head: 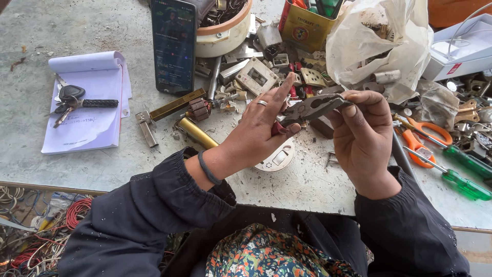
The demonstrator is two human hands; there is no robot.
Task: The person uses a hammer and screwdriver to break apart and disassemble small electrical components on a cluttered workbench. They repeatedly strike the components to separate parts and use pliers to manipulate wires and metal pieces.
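Head view: combination pliers [312, 107] are held above the worktop [77, 164], long axis running from 8 to 2 o'clock; left hand [261, 128] fingers grip the handles, right hand [361, 128] fingers pinch the nose.

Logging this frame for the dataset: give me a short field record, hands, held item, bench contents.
left hand: grips pliers by red handles
right hand: fingertips at pliers' jaw end
pliers: held above bench, jaws pointing right
below hands: round switch plate
bench left: notepad with keys, phone
bench right: orange scissors, green screwdrivers
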